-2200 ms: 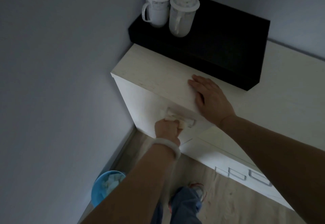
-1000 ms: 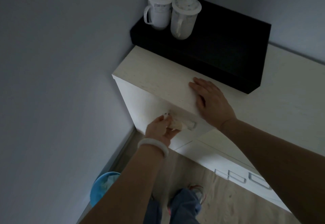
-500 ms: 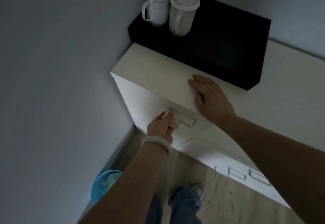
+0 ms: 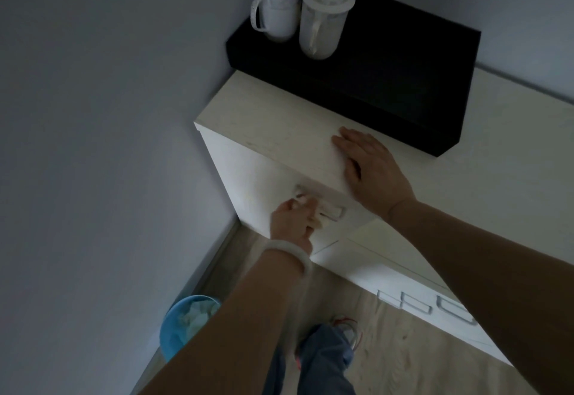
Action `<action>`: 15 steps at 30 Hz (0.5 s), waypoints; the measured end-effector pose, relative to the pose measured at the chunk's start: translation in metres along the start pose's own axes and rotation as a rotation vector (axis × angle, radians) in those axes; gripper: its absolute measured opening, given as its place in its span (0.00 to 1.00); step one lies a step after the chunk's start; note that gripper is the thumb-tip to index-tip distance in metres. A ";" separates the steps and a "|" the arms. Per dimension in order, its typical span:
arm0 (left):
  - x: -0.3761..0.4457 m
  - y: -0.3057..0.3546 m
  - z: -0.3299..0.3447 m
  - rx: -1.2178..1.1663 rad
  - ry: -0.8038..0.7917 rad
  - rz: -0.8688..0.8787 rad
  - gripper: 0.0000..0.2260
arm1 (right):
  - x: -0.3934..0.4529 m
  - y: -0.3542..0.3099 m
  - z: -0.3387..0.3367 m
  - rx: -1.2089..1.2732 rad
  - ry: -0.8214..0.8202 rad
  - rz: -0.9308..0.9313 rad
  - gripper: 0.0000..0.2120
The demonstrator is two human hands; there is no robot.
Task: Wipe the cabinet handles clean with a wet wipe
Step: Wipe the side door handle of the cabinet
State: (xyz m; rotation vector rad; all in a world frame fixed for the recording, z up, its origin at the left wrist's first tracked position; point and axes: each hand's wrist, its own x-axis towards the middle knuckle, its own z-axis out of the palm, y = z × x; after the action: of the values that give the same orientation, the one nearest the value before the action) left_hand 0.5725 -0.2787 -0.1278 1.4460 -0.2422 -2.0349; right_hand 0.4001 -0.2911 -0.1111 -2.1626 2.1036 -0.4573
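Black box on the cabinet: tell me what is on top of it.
Two white lidded cups stand side by side at the left end of the black box, handles facing forward. A brownish item behind them is mostly hidden. The cups' contents cannot be seen.

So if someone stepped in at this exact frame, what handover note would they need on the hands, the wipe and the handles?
Left hand: pinches the wet wipe against the left part of the top cabinet handle.
Right hand: flat on the cabinet top, bracing, holds nothing.
Done: this handle is mid-wipe; how clean it is cannot be told.
Left: probably the handle's right end, then the lower handles further right.
Blue bin with crumpled paper stands on the floor, left.
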 end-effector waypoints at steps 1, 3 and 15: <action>-0.006 -0.008 0.007 0.036 -0.019 -0.012 0.12 | 0.000 0.000 0.000 0.000 0.004 -0.002 0.23; -0.012 -0.020 0.016 0.058 -0.064 -0.032 0.11 | 0.000 0.000 -0.001 0.004 0.013 -0.003 0.22; 0.013 0.021 -0.015 0.026 0.043 0.078 0.16 | -0.001 -0.001 -0.002 0.013 0.028 -0.006 0.21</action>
State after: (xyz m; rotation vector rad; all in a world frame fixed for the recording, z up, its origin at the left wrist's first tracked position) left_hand 0.5912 -0.3000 -0.1332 1.4713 -0.3036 -1.9428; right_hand 0.4009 -0.2900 -0.1090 -2.1686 2.1031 -0.5040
